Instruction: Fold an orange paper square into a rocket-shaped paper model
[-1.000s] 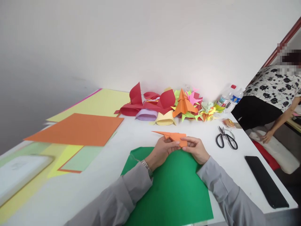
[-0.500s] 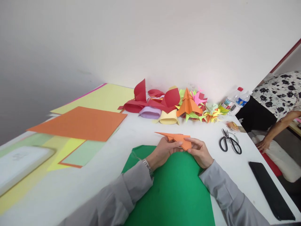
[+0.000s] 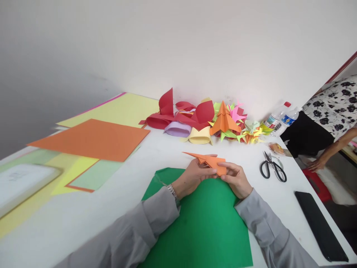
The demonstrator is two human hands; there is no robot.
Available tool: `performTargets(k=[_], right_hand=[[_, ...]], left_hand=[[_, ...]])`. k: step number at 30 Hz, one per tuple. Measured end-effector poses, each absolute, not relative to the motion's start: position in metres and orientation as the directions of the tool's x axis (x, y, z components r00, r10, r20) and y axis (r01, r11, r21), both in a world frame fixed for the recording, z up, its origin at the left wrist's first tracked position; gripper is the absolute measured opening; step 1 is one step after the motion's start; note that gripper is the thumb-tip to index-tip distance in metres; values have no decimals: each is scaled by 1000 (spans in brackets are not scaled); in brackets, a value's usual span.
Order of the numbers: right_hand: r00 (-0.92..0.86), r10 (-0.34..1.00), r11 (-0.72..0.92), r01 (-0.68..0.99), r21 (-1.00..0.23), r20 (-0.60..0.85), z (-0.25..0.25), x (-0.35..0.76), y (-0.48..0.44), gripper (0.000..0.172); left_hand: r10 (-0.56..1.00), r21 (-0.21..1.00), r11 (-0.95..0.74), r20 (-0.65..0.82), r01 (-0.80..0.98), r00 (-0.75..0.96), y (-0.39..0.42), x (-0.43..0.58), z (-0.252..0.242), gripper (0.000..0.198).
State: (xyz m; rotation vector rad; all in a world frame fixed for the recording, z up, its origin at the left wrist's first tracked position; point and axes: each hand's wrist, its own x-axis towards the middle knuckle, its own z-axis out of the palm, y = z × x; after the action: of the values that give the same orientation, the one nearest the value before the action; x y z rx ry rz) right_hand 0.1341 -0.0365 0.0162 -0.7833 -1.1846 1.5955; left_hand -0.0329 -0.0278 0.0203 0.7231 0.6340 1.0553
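Note:
Between my two hands is a small folded orange paper plane (image 3: 209,160), its narrow tip pointing left. My left hand (image 3: 192,175) grips its underside and middle, thumb along the near side. The fingers and thumb of my right hand (image 3: 236,179) pinch its right end. Both hands are just above a large green paper sheet (image 3: 206,227) on the white table. Behind them stands a bigger finished orange paper plane (image 3: 224,121) among folded yellow, green and pink paper pieces.
Black-handled scissors (image 3: 272,167) and a black phone-like slab (image 3: 320,225) lie at right. Bottles (image 3: 281,117) stand behind. Rolled red paper shapes (image 3: 164,111) line the wall. An orange sheet (image 3: 92,139) and a white box (image 3: 25,186) are at left. Another person's hand (image 3: 316,163) shows beyond the table.
My view has shifted slightly, so the table items sit a little higher or further left. Both hands still hold the orange paper plane, with its folded side turned a little more toward me.

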Motion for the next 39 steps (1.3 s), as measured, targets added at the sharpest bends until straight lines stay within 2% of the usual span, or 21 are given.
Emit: performTargets(k=[5, 8, 17, 22, 29, 35, 39], right_hand=[[-317, 949, -109, -347, -932, 7, 17, 133, -37, 35], [-309, 951, -131, -369, -920, -11, 19, 132, -38, 33], [-264, 963, -165, -397, -903, -60, 19, 132, -37, 35], [-256, 966, -120, -345, -931, -30, 19, 130, -38, 30], [-263, 965, -86, -334, -939, 5, 18, 128, -38, 37], [-269, 962, -138, -374, -917, -35, 21, 130, -39, 31], [-245, 966, -176, -415, -893, -77, 21, 131, -38, 33]], left_hand=[[920, 817, 286, -88, -500, 382, -29, -32, 22, 31], [916, 834, 281, -85, -475, 393, -28, -32, 21, 26], [920, 826, 294, -107, -482, 378, -26, -31, 17, 22], [924, 820, 300, -123, -488, 362, -26, -30, 20, 22], [928, 807, 291, -107, -514, 357, -26, -30, 17, 23], [940, 833, 256, -96, -490, 327, -28, -28, 19, 28], [941, 842, 261, -113, -473, 318, -29, -27, 21, 27]])
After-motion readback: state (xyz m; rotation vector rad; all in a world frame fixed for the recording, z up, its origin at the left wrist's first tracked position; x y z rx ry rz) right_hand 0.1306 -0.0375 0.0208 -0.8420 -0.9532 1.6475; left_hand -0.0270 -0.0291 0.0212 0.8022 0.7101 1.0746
